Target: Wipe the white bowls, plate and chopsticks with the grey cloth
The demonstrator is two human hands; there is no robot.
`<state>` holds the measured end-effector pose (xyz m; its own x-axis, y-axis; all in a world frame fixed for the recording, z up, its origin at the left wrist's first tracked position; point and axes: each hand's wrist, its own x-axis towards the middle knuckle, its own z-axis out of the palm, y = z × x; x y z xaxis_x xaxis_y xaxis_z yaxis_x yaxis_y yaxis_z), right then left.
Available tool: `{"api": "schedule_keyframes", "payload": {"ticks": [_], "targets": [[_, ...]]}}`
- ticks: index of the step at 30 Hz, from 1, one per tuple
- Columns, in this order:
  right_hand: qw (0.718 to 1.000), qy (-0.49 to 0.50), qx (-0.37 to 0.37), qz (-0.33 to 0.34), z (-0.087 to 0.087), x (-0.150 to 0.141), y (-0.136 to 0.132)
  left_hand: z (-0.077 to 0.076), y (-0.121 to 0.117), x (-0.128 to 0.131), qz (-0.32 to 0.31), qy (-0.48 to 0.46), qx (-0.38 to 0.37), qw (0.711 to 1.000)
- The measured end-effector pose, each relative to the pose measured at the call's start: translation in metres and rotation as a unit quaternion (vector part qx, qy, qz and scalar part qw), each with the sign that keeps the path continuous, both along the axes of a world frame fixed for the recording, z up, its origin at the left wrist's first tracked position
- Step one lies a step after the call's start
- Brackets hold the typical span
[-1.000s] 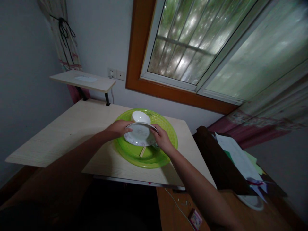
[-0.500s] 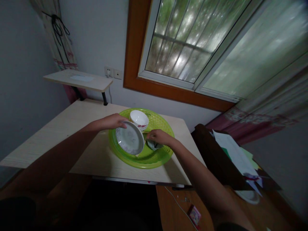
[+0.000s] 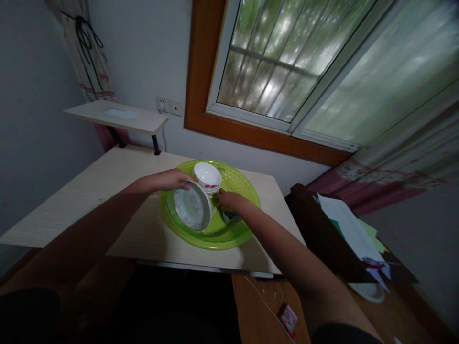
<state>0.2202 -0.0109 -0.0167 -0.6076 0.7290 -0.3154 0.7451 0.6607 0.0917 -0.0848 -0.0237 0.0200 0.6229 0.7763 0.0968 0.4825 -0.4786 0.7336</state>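
Note:
My left hand (image 3: 176, 179) grips the upper rim of a white dish (image 3: 192, 206) with a pale grey pattern, thumb on its inner face. The dish is tilted over a large green tray (image 3: 215, 246) on the table. My right hand (image 3: 231, 199) is closed, fingertips beside a stack of white bowls (image 3: 208, 174) with red flower marks. Thin light chopsticks (image 3: 215, 209) run from behind the dish up to my right fingers; whether they are gripped is unclear. A greyish thing (image 3: 232, 218), partly hidden, lies under that hand.
The pale wooden table (image 3: 118, 191) carries a small raised shelf (image 3: 118, 116) at the back left. A dark brown box or cabinet (image 3: 319, 234) with papers (image 3: 353, 229) stands at the right. A window (image 3: 276, 62) is behind, and a pink box (image 3: 288, 317) lies below.
My right hand has moved slightly up and left, from the greyish thing to the bowls, showing more of the chopsticks. The dish in my left hand has turned slightly and shifted left.

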Motion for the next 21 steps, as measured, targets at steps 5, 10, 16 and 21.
{"api": "schedule_keyframes", "payload": {"ticks": [5, 10, 16, 21], "targets": [[0.999, -0.023, -0.022, 0.012, 0.001, -0.006, -0.005, -0.001, 0.0, -0.001, 0.007, -0.022, -0.046, 0.999], [0.998, -0.051, -0.039, 0.016, 0.007, -0.007, -0.009, -0.005, 0.005, 0.0, -0.012, -0.046, -0.024, 0.999], [0.997, -0.069, 0.007, -0.014, 0.023, 0.002, -0.008, -0.009, 0.011, -0.001, -0.018, -0.006, -0.005, 1.0], [0.994, -0.071, 0.079, -0.029, 0.043, 0.023, -0.004, -0.012, 0.014, -0.001, 0.007, 0.029, -0.001, 1.0]]}}
